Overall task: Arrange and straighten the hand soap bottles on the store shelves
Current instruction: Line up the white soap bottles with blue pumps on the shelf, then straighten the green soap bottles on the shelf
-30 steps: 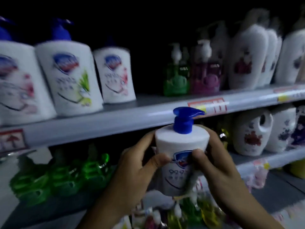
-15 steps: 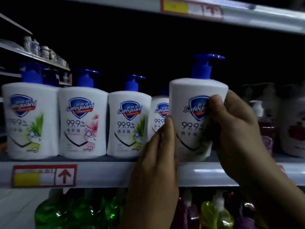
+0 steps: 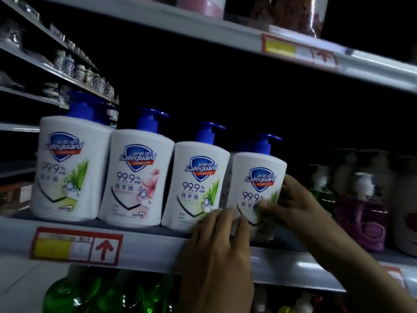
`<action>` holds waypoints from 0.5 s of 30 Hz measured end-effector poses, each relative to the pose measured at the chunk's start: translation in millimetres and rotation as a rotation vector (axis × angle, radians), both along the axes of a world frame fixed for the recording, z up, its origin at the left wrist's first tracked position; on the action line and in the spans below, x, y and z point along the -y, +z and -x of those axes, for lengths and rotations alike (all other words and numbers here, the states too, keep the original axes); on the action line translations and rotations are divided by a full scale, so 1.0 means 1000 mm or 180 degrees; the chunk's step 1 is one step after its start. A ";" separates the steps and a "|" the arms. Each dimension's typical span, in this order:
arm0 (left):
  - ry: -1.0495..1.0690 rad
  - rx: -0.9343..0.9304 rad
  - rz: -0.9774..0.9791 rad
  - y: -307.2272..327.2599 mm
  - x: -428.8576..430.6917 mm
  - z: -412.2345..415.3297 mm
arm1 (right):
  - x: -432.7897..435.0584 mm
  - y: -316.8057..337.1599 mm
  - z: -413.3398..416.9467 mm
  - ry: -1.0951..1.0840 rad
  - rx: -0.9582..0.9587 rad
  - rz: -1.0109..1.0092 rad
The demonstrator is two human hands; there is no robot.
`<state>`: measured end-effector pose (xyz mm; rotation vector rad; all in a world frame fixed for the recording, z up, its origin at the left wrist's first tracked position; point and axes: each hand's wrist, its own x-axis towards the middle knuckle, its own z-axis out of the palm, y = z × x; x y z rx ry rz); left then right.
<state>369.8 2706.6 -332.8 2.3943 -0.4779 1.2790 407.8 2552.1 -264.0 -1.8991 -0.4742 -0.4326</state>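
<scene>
Several white Safeguard soap bottles with blue pumps stand in a row on the grey shelf (image 3: 144,245). The rightmost bottle (image 3: 257,177) stands upright at the row's end, label forward. My right hand (image 3: 291,206) wraps its lower right side, thumb across the label. My left hand (image 3: 216,249) rests with fingertips on its lower left front, overlapping the base of the neighbouring green-leaf bottle (image 3: 196,186). Further left stand a pink-flower bottle (image 3: 135,177) and a green-leaf bottle (image 3: 67,168). Another bottle is partly hidden behind the held one.
Dim green and purple pump bottles (image 3: 358,213) stand to the right on the same shelf. Green bottles (image 3: 90,294) fill the shelf below. A red price tag with an arrow (image 3: 76,246) marks the shelf edge. An upper shelf (image 3: 293,48) overhangs.
The bottle went from held in front of the shelf edge to standing on the shelf at the row's right end. Both hands slid lower on it. The camera tilted up and left.
</scene>
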 end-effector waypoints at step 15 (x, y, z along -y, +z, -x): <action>-0.0217 -0.0032 -0.0382 -0.012 -0.011 0.009 | -0.009 -0.014 0.017 -0.1384 0.0482 0.1742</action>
